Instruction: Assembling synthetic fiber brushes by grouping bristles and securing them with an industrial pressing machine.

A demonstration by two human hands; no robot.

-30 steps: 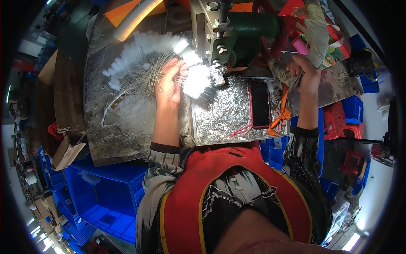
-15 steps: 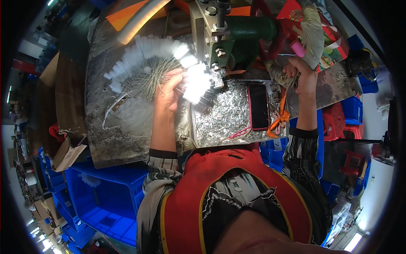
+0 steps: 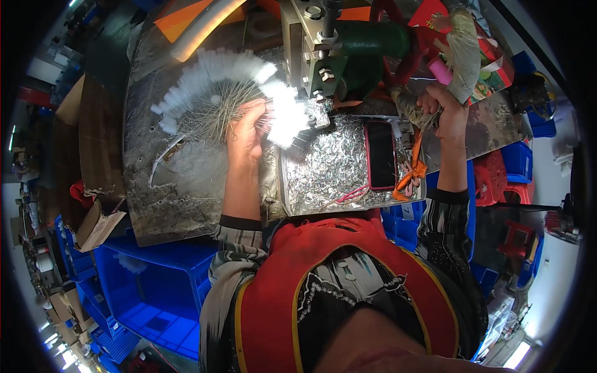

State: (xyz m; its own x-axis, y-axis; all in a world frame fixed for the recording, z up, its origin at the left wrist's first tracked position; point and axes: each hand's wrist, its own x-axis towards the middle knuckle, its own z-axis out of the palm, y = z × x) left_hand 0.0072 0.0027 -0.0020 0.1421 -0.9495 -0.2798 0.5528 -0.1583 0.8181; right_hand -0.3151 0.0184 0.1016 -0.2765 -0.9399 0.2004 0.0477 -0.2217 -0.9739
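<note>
My left hand [image 3: 246, 138] is closed round the thin wire stems of a fanned bundle of small brushes [image 3: 202, 81] with white bristle heads. The bundle's right side glares white under bright light, close beside the metal head [image 3: 320, 65] of a green hand press [image 3: 373, 42]. Glare hides whether any stem sits in the press. On the right, my right hand [image 3: 449, 115] is wrapped round a cloth-bound lever handle [image 3: 405, 104] of the press. A second cloth-bound handle [image 3: 463, 59] rises just beyond that hand.
Below the press lies a shallow tray [image 3: 298, 210] full of shiny metal clippings, with a red-edged phone [image 3: 380, 155] and an orange strip [image 3: 410, 181] on its right side. A glowing lamp tube [image 3: 208, 28] hangs above the bench. Blue crates [image 3: 152, 292] stand lower left.
My left hand and the brush bundle have shifted slightly left, a little away from the press head. My right hand stays on the handle, nearly unmoved.
</note>
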